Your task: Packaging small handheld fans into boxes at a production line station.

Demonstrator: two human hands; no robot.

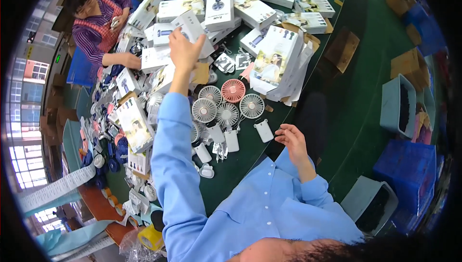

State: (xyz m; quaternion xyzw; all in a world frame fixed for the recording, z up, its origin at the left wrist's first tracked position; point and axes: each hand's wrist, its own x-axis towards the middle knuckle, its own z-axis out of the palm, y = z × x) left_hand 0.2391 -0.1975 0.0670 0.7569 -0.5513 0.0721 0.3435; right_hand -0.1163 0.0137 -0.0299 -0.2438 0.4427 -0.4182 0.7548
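The left hand (184, 47), stretched toward the upper centre of the frame, grips a white rectangular cardboard box (193, 30) lifted from the heap of boxes. The right hand (291, 139) hovers open and empty above the green tabletop (346, 117), right of small round white and pink fans (226, 105).

Left hand (185, 50): raised over white box (192, 30), palm and fingertips turned from camera; grip on box cannot be told. Box lower edge hidden behind hand. White fans (226, 110): several overlapped by blue sleeve (171, 156), handles partly covered. Co-worker (98, 19): lower body cut by dark fisheye rim. Grey bin (370, 204): contents dark, too small to identify. Small parts at left table edge (103, 158): blurred, indistinct.
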